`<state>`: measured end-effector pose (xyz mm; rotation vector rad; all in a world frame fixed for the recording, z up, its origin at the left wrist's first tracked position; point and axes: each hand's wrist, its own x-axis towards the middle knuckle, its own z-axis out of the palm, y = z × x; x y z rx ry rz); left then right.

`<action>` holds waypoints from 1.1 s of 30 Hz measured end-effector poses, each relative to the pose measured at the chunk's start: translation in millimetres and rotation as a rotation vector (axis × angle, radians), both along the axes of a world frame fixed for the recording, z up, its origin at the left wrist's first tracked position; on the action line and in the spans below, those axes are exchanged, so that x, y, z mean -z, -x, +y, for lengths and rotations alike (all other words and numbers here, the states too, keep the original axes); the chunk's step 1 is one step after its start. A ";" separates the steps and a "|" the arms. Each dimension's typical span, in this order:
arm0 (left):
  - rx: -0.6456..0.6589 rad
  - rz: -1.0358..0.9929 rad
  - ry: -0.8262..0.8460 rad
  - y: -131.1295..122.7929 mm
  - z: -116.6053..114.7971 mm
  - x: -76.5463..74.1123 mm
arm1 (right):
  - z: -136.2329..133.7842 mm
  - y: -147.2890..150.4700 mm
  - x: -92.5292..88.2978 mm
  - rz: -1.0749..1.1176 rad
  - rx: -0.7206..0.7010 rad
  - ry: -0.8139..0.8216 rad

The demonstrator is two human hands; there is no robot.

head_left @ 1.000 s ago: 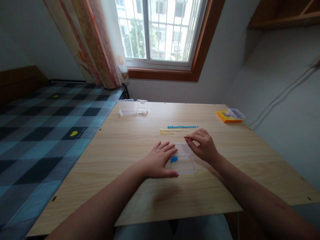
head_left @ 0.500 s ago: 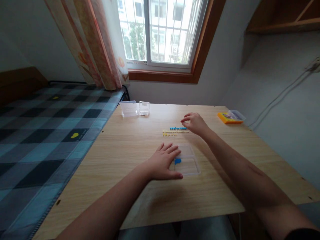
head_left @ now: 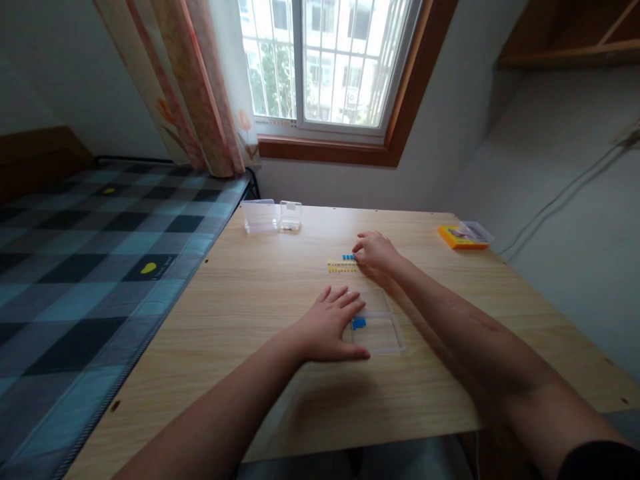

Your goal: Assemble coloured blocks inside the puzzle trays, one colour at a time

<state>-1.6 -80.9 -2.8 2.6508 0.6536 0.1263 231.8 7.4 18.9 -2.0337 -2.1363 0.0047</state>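
My left hand (head_left: pixel 330 328) lies with spread fingers over the left edge of a clear open plastic case (head_left: pixel 384 333). Small blue pieces (head_left: pixel 359 323) sit inside that case, beside the hand. Farther back, my right hand (head_left: pixel 375 252) reaches over a row of small blue pieces (head_left: pixel 348 257), its thumb and forefinger bent down at the row. Whether a piece is between those fingertips is too small to tell, and the hand hides the row's right part. Rows of small yellow pieces (head_left: pixel 341 267) lie just in front of the blue row.
Two clear plastic boxes (head_left: pixel 260 217) (head_left: pixel 290 217) stand at the back left of the wooden table (head_left: pixel 240 320). A yellow box with a clear lid (head_left: pixel 463 237) is at the back right. A checked bed (head_left: pixel 100 267) borders the left side.
My right hand has moved left along the blue row and now covers more of it. My left hand stays spread at the clear case. The view has shifted slightly.
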 end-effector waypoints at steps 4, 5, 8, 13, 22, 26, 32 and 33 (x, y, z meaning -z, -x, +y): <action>0.003 0.003 -0.005 0.1 -0.2 -0.8 | 1.1 1.7 0.7 -0.018 -0.001 0.003; 0.003 0.003 -0.007 0.1 -0.3 -1.0 | 1.8 2.0 0.7 -0.023 -0.002 0.003; 0.000 0.005 -0.009 0.1 -0.6 -1.0 | 3.2 2.9 0.5 -0.035 -0.009 0.000; 0.006 0.008 -0.006 0.0 -0.9 -0.6 | 2.4 6.1 0.4 -0.047 -0.030 -0.022; 0.001 0.003 -0.003 0.4 -0.5 -1.7 | -33.6 -11.7 -40.0 0.068 -0.086 -0.220; 0.006 -0.013 -0.012 0.8 -0.5 -0.2 | -95.9 -33.0 -74.7 0.369 -0.465 -0.230; -0.006 -0.009 0.000 0.8 -2.1 -3.5 | -153.7 -31.1 -72.0 0.403 -0.709 0.101; -0.008 -0.006 0.002 0.9 -2.4 -4.2 | -155.1 -27.1 -66.0 0.370 -0.709 0.139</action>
